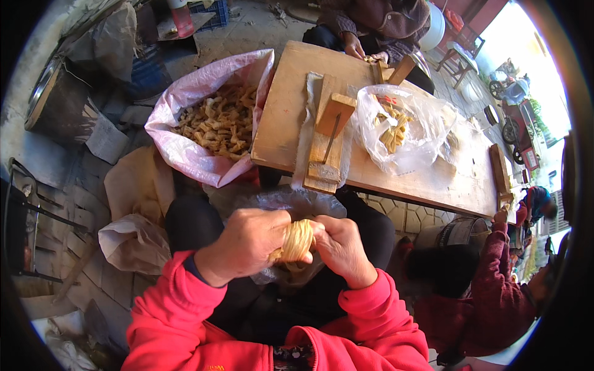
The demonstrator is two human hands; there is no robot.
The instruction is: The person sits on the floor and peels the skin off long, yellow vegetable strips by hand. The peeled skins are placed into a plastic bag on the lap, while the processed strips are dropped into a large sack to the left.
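My left hand (pixel 246 243) and my right hand (pixel 344 246) meet above my lap, both gripping a bundle of pale yellow, pleated strips (pixel 298 241). The bundle looks like a dried food, but its exact kind is unclear. My fingers cover both its ends. Below it, a clear plastic bag (pixel 320 204) lies between my knees, with more yellowish pieces partly hidden by my hands. On the wooden board table (pixel 278 111) before me stands a wooden block fixture with a metal rod (pixel 332 139), resting on a cloth. To its right, an open plastic bag (pixel 371 153) holds yellow bundles (pixel 393 130).
A pink-white woven sack (pixel 185 97) full of brownish knotted pieces (pixel 222 118) stands left of the table. Across it, a co-worker's hands (pixel 355 46) hold something small. Another person in a dark red sleeve (pixel 494 259) sits at right. A white sack (pixel 134 243) lies beside my left knee.
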